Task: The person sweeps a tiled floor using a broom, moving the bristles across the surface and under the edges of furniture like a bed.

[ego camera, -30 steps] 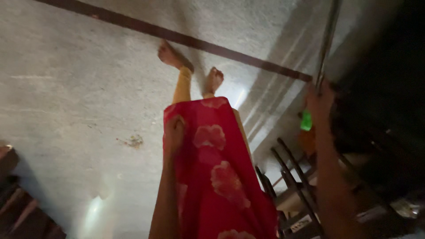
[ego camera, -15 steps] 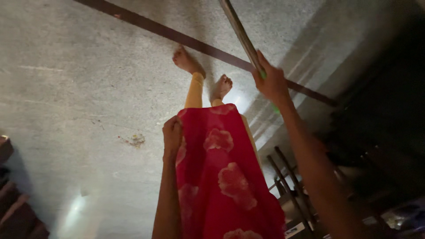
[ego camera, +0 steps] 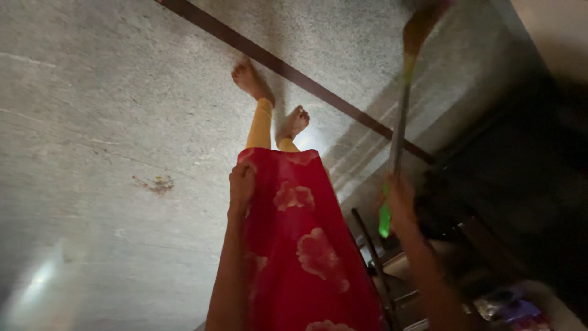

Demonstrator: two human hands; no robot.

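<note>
Head view, looking down the person's body to a speckled concrete floor point(ego camera: 104, 92). We take the red flowered garment point(ego camera: 306, 245) as our landmark. The left hand point(ego camera: 242, 184) lies against the garment's left edge, near its lower hem; its grip is closed on a fold of the cloth, we judge to keep the hem gathered off the floor. To the right of the garment, the right hand point(ego camera: 399, 199) has its grip closed around a long broom handle point(ego camera: 398, 135), close to the bright green end point(ego camera: 384, 220) of the handle (the fingers are motion-blurred, so we cannot read their exact placement). The handle runs up and away from the hand, well clear of the garment, to a brownish blurred head point(ego camera: 419, 27) at the top of the frame; holding it near one end would, in our judgement, give long reach. Beyond the hem we see two bare feet point(ego camera: 269, 101) in yellow leggings, standing beside a dark strip point(ego camera: 343, 104) set into the floor. Dark furniture point(ego camera: 520, 184) and slatted bars point(ego camera: 370, 251) stand right of the garment.
</note>
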